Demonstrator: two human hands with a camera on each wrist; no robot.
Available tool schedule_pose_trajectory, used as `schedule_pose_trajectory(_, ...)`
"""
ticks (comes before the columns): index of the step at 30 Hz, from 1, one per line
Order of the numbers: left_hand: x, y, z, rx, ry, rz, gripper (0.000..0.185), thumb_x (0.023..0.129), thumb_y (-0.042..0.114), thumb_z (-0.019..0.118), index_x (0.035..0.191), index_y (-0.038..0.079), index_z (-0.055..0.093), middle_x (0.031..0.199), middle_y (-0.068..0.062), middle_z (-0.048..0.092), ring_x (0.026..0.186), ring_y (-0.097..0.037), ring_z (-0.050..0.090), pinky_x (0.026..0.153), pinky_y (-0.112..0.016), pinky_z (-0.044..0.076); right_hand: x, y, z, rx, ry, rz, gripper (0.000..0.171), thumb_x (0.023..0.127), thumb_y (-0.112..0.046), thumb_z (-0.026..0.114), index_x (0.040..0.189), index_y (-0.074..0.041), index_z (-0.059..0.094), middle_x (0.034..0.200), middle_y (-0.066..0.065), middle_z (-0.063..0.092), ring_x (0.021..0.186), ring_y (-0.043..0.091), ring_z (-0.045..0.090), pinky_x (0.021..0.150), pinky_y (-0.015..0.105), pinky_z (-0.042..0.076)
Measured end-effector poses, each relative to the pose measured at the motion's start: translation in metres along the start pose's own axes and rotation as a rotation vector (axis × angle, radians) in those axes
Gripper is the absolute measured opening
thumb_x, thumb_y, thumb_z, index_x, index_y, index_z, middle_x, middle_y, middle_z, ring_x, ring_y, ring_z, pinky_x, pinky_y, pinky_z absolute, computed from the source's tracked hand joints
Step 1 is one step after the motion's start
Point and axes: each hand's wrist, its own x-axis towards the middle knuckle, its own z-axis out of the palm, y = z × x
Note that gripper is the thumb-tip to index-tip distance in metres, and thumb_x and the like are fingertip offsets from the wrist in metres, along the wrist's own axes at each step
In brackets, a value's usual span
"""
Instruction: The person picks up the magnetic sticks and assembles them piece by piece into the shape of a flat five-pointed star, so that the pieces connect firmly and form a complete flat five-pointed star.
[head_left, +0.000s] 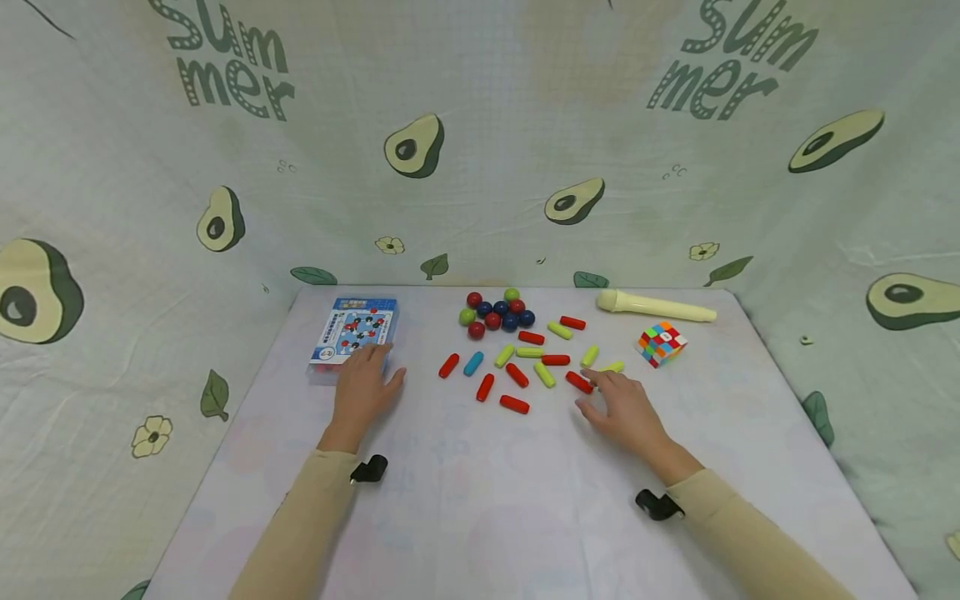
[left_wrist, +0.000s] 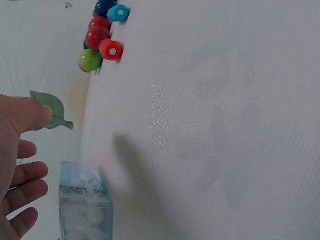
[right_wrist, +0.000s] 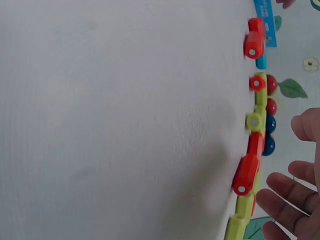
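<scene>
My left hand [head_left: 360, 396], fingers relaxed, is over the right edge of a box [head_left: 354, 335] with a blue and white molecule picture. In the left wrist view the box [left_wrist: 86, 212] has clear plastic sides with round pieces inside; no grip on it shows. My right hand [head_left: 632, 417] hovers with loosely bent fingers beside a red magnetic rod [head_left: 578, 382] and a yellow-green rod [head_left: 613, 367]. Nothing is held in it in the right wrist view, where a red rod [right_wrist: 246, 175] lies apart from the fingertips [right_wrist: 267, 200].
Between the hands lie several red and yellow-green rods and one blue rod [head_left: 473, 363]. Behind them sits a cluster of red, green and dark blue balls [head_left: 492, 321]. A puzzle cube [head_left: 662, 344] and a pale yellow microphone-shaped stick [head_left: 657, 306] are at the right.
</scene>
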Motion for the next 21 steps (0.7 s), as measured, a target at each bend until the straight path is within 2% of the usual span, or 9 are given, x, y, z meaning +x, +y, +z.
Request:
schedule_pose_trajectory(4,-0.002,0.004,0.003,-0.028,-0.001,-0.026,0.055,0.095,0.033,0.072,0.139,0.003,0.058,0.132,-0.02,0.061,0.123,-0.04,0.054,0.107,-0.054,0.042,0.001,-0.009,0.006,0.088,-0.041,0.0,0.054,0.093,-0.033,0.075,0.139,-0.009,0.059,0.111,0.004,0.063,0.099,0.022,0.057,0.09,0.046,0.05)
schedule_pose_trajectory(10,-0.001,0.012,0.008,-0.096,-0.039,-0.056,0.058,0.095,0.032,0.072,0.143,0.004,0.054,0.124,-0.015,0.065,0.117,-0.036,0.058,0.101,-0.051,0.047,0.002,-0.023,0.015,0.235,-0.089,0.01,0.045,0.093,-0.026,0.076,0.133,-0.01,0.063,0.101,-0.002,0.061,0.09,0.015,0.057,0.079,0.035,0.052)
schedule_pose_trajectory(15,0.0,0.018,0.015,-0.138,-0.04,-0.057,0.048,0.095,0.03,0.072,0.135,0.007,0.06,0.122,-0.013,0.067,0.115,-0.033,0.058,0.1,-0.05,0.048,0.003,-0.034,0.024,0.327,-0.114,0.029,0.043,0.092,-0.025,0.078,0.131,-0.012,0.064,0.096,-0.004,0.061,0.087,0.013,0.057,0.077,0.029,0.052)
schedule_pose_trajectory(21,0.0,0.027,0.022,-0.172,-0.049,-0.049,0.041,0.096,0.03,0.072,0.13,0.008,0.064,0.122,-0.011,0.065,0.114,-0.03,0.058,0.099,-0.047,0.049,0.008,-0.048,0.035,0.377,-0.105,0.027,0.042,0.091,-0.023,0.078,0.129,-0.012,0.063,0.101,-0.003,0.062,0.091,0.014,0.058,0.082,0.033,0.053)
